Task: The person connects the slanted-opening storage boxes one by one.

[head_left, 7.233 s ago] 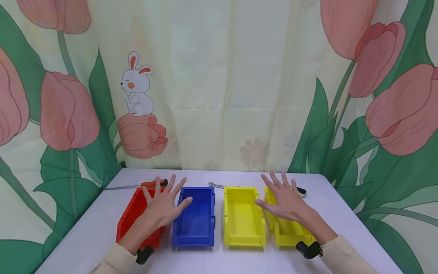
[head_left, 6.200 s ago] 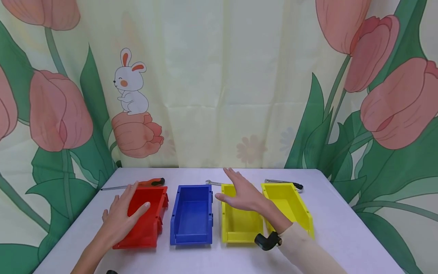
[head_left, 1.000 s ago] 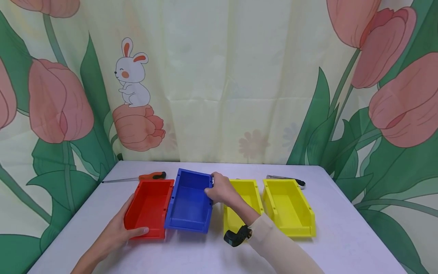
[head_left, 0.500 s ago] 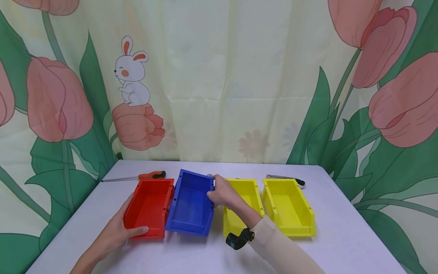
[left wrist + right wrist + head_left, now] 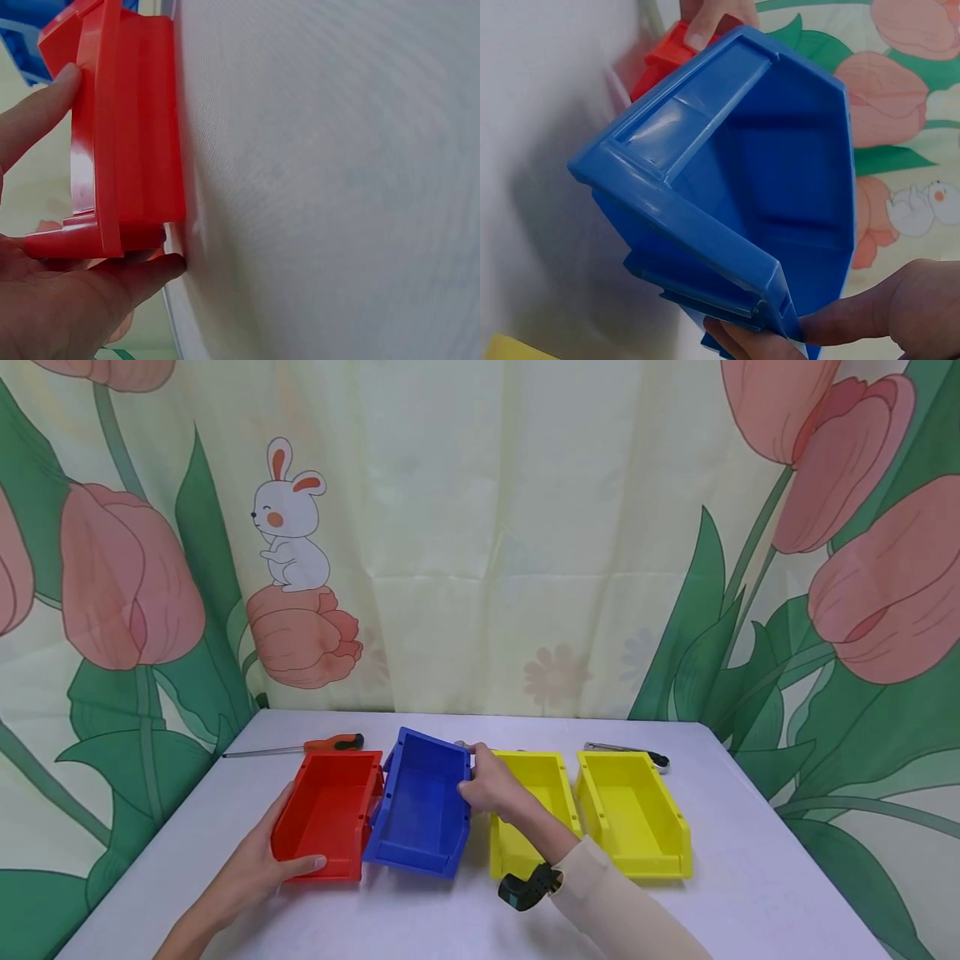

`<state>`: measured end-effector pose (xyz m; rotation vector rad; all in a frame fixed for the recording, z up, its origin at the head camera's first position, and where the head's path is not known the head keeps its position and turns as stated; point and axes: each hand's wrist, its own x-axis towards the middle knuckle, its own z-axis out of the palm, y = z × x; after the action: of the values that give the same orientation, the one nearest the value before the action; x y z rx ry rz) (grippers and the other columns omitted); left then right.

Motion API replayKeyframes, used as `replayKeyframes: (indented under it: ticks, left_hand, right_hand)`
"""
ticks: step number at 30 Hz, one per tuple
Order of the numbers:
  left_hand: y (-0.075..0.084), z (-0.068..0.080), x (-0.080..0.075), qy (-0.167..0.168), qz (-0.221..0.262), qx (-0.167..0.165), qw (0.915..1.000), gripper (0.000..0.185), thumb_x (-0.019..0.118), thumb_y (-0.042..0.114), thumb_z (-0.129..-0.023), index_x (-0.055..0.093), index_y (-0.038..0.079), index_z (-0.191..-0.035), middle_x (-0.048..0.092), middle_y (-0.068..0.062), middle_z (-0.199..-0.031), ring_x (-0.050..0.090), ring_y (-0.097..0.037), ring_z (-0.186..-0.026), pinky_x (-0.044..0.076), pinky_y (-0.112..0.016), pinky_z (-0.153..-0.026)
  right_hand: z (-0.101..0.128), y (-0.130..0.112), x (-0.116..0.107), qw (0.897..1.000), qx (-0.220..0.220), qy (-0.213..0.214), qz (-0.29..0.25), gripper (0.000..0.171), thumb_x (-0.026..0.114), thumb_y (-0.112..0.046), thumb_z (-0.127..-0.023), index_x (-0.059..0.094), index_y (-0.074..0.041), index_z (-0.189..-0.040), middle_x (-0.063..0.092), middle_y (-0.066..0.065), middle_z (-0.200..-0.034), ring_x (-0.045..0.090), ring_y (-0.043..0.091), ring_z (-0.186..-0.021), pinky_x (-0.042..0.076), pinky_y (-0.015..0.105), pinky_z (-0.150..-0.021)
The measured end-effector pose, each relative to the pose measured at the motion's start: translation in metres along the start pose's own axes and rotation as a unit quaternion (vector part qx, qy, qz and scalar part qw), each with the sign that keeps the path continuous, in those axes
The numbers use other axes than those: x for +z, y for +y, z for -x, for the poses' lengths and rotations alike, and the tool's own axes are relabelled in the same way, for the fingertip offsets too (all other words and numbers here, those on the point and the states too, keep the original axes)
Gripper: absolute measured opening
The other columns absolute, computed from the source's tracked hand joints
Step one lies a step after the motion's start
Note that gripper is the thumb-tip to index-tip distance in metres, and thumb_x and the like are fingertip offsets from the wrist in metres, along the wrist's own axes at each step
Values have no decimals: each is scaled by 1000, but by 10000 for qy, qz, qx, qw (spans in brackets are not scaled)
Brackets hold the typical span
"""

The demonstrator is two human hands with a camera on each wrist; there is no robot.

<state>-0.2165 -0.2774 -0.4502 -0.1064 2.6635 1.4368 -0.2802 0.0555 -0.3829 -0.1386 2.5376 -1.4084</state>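
Observation:
My left hand point(image 5: 258, 856) holds the red storage bin point(image 5: 326, 818) by its left side, thumb over the front lip. In the left wrist view the red bin point(image 5: 139, 127) sits on the table between thumb and fingers. My right hand point(image 5: 491, 785) pinches the right wall of the blue storage bin point(image 5: 422, 802), thumb inside and fingers outside. The blue bin is tilted and raised over the table, its left edge right at the red bin's right side. In the right wrist view the hollow blue bin point(image 5: 795, 165) hides part of the red one.
Two yellow bins point(image 5: 517, 860) point(image 5: 641, 827) stand to the right, one partly behind my right forearm. Behind the bins lie a screwdriver point(image 5: 330, 744) with an orange handle and a ratchet wrench point(image 5: 637, 752). A printed curtain point(image 5: 450, 635) hangs at the table's back edge.
Both hands were spread above the bins earlier; now each holds one. The blue bin was lifted beside the red one. In the last second it has turned slightly clockwise and shifted a little right.

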Motion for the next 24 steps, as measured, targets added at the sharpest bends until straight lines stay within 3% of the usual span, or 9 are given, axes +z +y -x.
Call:
replayKeyframes:
  ticks: [16,24]
  left_hand:
    - [-2,-3,-1,-16,-34,31,10000,142,97,35,-73,-4,21,-172,33,-22,-164,42,-48,-143,67,-45,-91]
    - [-3,-2,-1,-21,-7,54,10000,143,98,35,-72,-3,21,-172,33,-22,-164,42,-48,-143,67,-45,-91]
  right_hand:
    - [-3,-2,1,10000,68,-56,35,63,62,6,-95,39,2,-154,65,32,-130,71,34,-99,68,48,-81]
    - [-8,-2,2,9999,79,-43,109,62,61,5,-96,39,4,-153,63,35,-135,71,37,-105,67,51,-84]
